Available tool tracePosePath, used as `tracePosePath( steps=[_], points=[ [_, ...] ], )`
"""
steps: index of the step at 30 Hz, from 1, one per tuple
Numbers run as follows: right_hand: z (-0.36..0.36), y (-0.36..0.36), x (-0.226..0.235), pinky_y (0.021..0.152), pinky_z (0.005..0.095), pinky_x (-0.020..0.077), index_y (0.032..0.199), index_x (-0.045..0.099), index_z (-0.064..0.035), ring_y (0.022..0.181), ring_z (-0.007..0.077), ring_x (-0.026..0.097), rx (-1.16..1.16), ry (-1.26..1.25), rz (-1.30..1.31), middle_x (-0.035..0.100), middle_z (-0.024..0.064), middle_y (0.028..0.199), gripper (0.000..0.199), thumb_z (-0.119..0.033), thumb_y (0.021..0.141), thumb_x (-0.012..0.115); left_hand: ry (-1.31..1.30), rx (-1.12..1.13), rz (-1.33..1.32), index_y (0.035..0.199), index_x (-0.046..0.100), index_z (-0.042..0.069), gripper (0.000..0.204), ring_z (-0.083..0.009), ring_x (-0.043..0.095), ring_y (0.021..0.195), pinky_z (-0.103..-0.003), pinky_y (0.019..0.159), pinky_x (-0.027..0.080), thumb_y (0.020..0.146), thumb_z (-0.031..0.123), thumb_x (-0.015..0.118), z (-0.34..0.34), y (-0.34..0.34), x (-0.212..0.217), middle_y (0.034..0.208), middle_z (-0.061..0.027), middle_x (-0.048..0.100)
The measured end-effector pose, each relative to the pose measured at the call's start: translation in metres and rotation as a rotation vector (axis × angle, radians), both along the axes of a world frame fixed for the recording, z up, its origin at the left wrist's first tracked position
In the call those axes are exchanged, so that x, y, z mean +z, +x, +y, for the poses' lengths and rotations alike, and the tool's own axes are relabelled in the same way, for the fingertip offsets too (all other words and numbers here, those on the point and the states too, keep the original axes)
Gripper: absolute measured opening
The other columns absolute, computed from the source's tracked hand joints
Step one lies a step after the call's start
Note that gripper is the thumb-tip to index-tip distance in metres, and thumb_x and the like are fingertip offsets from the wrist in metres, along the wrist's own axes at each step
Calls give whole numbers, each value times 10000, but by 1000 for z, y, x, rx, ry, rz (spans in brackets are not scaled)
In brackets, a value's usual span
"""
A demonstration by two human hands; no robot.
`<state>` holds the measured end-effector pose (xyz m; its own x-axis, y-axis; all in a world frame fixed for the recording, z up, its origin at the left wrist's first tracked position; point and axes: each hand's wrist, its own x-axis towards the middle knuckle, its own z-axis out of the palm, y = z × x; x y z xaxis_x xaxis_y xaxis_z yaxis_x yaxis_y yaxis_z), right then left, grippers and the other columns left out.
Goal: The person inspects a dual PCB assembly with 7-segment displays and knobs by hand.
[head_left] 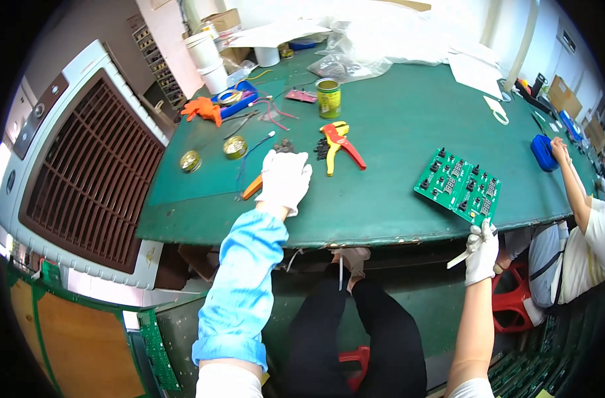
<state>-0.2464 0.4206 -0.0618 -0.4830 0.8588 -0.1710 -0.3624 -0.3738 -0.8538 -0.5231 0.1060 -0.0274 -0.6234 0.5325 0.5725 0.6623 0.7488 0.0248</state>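
My left hand [286, 180], in a white glove under a blue sleeve, reaches over the table with its fingers bent and closed at a small pile of dark brown parts [284, 145]. What its fingertips hold is hidden. Beside that wrist an orange handle [252, 188] sticks out. My right hand [481, 253], also gloved, is closed on the near corner of a green circuit board [458, 184] at the table's front edge. Black components and digit displays stand on the board's face. From the right glove a pale strip [457, 260] juts leftward.
Red-and-yellow wire strippers [341, 146] lie by black bits [322, 148]. Around them are a green can [329, 99], two round tins [234, 147], wires [270, 113] and an orange glove [203, 110]. An air cooler [90, 172] stands left; another person's arm [574, 172] rests at right.
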Motion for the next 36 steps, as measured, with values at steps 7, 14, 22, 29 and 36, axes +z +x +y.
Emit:
tracePosePath(
  steps=[7, 14, 22, 29, 36],
  points=[
    [128, 8, -6, 379, 189, 309, 888, 411, -122, 471, 65, 393, 152, 13, -97, 500, 20, 694, 161, -218, 828, 526, -355, 114, 9, 664, 640, 130, 244, -237, 594, 648, -441, 825, 352, 777, 206, 437, 71, -44, -28, 639, -72, 610],
    [238, 22, -7, 350, 182, 281, 927, 416, -33, 459, 73, 369, 139, -66, -239, 522, 42, 729, 171, -192, 872, 442, -272, 161, 54, 620, 589, 69, 274, -296, 572, 683, -411, 860, 351, 789, 266, 501, 76, -46, -36, 640, -123, 591],
    [305, 22, 2, 329, 190, 242, 814, 437, -80, 411, 60, 349, 259, 23, -614, 537, 27, 676, 90, -150, 862, 409, 538, -22, -291, 985, 567, -17, 244, -204, 575, 799, -273, 748, 437, 870, 172, 463, 82, -74, -1, 852, -96, 624],
    [298, 38, -4, 351, 242, 322, 875, 458, -53, 415, 113, 462, 81, 278, -582, 548, 50, 621, 119, -153, 818, 492, 709, -856, -1603, 995, 554, -38, 302, -132, 515, 702, -296, 714, 445, 872, 229, 486, 355, 105, 5, 762, -35, 550],
    [303, 48, -20, 373, 274, 374, 904, 473, -27, 405, 161, 489, -44, 270, -392, 562, 96, 616, 123, -94, 802, 454, 710, -729, -1974, 886, 574, 20, 297, -89, 402, 483, -265, 604, 441, 881, 295, 464, 538, 188, -12, 544, 35, 443]
  ],
)
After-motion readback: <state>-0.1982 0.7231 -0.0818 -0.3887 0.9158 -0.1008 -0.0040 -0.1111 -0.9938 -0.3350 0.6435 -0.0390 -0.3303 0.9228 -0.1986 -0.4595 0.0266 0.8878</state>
